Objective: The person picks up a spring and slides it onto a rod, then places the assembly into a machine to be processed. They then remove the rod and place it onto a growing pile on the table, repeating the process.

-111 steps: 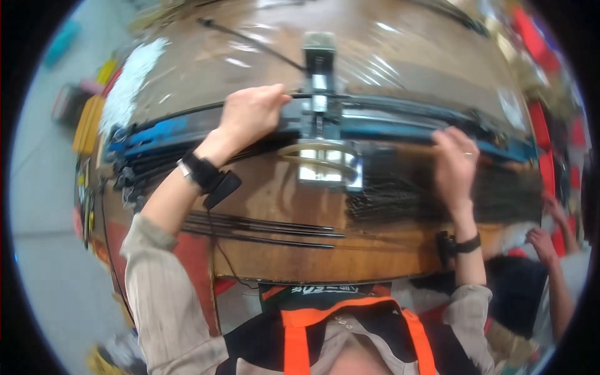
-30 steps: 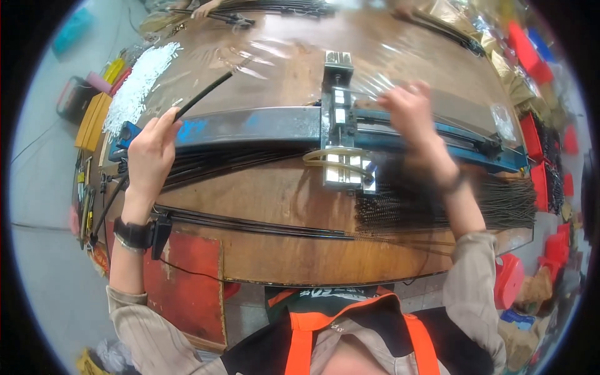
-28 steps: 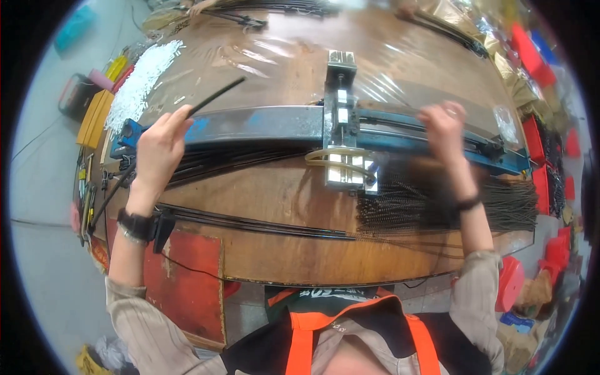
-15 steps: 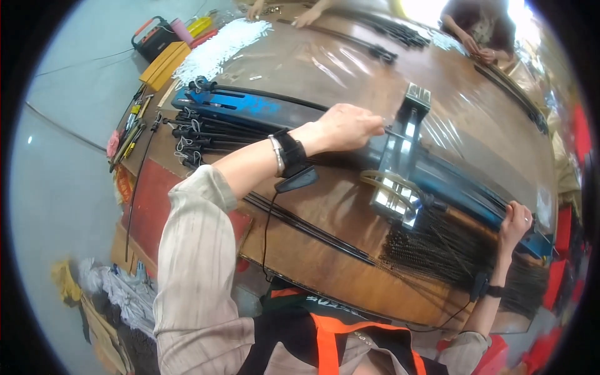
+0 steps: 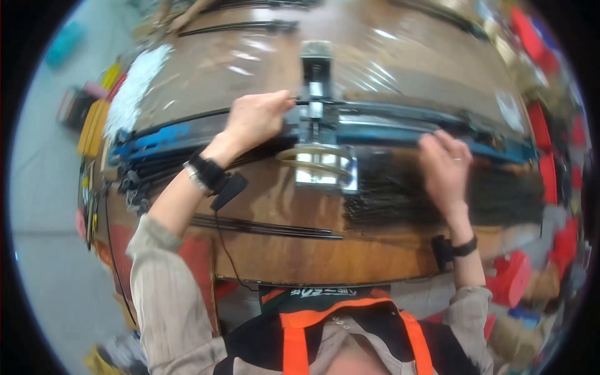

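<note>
My left hand (image 5: pixel 261 117) is closed in a pinch on a thin black rod (image 5: pixel 195 119), just left of an upright metal clamp device (image 5: pixel 317 119) with a pale hose (image 5: pixel 312 160) looped at its near end. The rod extends left along a long blue metal rail (image 5: pixel 165 134), which passes beneath the clamp. My right hand (image 5: pixel 445 165) is smeared by motion, its fingers partly curled, over the rail's near edge and a bundle of thin, dark, spring-like strands (image 5: pixel 400 203). Whether it holds anything cannot be made out.
Black rods with looped ends (image 5: pixel 134 187) lie left of the clamp. Several loose rods (image 5: pixel 269 228) rest near the table's front edge. A heap of white pieces (image 5: pixel 134 87) and a yellow box (image 5: pixel 94 128) are at far left. Another person's hand (image 5: pixel 181 22) shows at the back.
The view has swung to the right. My right hand has come away from the rail's right end and moved left toward the clamp. My left hand still pinches the rod beside the clamp.
</note>
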`<act>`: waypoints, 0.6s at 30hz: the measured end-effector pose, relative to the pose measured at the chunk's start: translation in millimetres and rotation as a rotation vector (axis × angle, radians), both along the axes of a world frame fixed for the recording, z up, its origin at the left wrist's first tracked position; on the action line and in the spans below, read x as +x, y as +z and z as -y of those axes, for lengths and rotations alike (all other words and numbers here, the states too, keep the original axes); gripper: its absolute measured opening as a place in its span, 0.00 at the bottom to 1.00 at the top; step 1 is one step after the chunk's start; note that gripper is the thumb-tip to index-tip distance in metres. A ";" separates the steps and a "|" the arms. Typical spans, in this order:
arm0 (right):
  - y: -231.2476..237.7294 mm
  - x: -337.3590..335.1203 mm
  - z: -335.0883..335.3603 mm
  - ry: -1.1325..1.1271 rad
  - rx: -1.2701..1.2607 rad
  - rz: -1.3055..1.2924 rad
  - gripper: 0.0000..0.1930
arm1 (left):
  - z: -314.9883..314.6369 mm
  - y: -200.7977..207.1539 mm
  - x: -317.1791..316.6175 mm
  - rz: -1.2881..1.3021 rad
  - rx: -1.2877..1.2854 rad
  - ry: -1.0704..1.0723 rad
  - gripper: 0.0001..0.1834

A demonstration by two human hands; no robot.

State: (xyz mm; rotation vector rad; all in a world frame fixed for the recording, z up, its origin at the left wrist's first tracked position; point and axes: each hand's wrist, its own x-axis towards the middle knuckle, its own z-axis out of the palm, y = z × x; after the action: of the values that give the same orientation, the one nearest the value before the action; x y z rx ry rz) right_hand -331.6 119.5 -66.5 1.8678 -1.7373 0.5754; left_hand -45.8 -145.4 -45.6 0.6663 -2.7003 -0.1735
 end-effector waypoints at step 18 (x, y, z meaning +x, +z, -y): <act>-27.3 54.0 15.5 0.196 0.189 0.614 0.14 | -3.9 -2.7 -6.3 0.051 -0.043 0.035 0.09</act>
State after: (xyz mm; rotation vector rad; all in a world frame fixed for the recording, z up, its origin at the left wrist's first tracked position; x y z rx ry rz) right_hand -277.6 104.0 -93.8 2.1581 -2.0439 1.1991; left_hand -52.2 -141.5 -48.4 0.7137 -2.7308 -0.0899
